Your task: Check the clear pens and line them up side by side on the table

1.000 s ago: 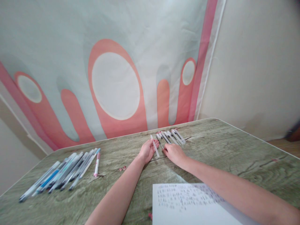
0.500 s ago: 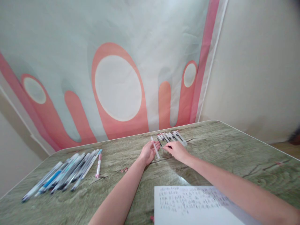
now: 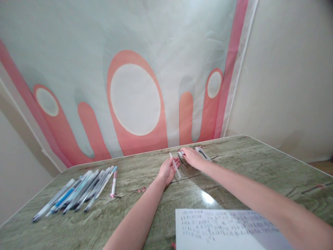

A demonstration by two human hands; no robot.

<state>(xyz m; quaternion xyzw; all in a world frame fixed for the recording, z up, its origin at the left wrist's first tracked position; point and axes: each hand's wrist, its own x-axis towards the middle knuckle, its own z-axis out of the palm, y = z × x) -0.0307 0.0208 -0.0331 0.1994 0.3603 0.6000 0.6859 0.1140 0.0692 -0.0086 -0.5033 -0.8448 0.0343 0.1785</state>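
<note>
My left hand is palm up over the table, its thumb and fingers closed round a slim, whitish, see-through pen barrel that slants across the palm. Just right of it lies a thin dark pen refill. My right hand reaches to the far edge, fingertips down by small pale pen pieces; its fingers are pinched, but what they grip is too small to make out. Beyond that hand, more clear pen barrels lie side by side, partly covered by it.
A row of several pens lies at the left, with a pink and white pen beside it. A sheet of handwritten paper sits at the front, under my right forearm. A patterned curtain hangs behind the table.
My right hand has moved up and away, from beside the left fingers to the small pieces at the back. The left hand keeps the barrel. The view has shifted slightly.
</note>
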